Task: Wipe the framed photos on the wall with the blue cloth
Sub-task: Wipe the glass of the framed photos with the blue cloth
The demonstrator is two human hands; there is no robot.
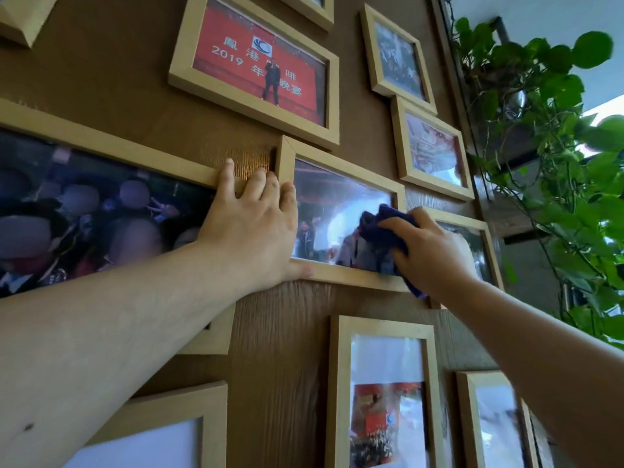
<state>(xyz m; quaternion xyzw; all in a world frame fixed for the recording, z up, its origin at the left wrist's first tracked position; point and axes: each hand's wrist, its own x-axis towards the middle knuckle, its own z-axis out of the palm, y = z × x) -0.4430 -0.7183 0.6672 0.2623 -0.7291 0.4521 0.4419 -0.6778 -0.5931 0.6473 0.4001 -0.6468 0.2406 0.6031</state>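
The fingers [251, 184] of the left hand [248, 228] are spread open and laid flat, not gripping anything: the fingertips reach over the left edge of the middle frame [341, 276] and the neighbouring corner of the large frame [111, 146] to its left, while the thumb hooks along the middle frame's lower rail. The right hand [435, 255] has its fingers curled shut around the blue cloth [381, 228], which is bunched into a dark wad and pressed against the glass at the right end of that middle frame, with a loose tail hanging down past the bottom rail. The glass there shows a bright glare patch just left of the cloth. Both bare forearms rise from the lower corners of the view toward this frame. All the frames are pale wood, mounted on a brown wood-grain wall [277, 366]. Above the middle frame hangs a red photo frame [256, 62] with white lettering and "2019"; to its right are two smaller frames, one above the other. Below, an upright frame [385, 393] holds a small red picture on white backing. A leafy green plant [557, 136] trails down at the right edge, beside the wall.
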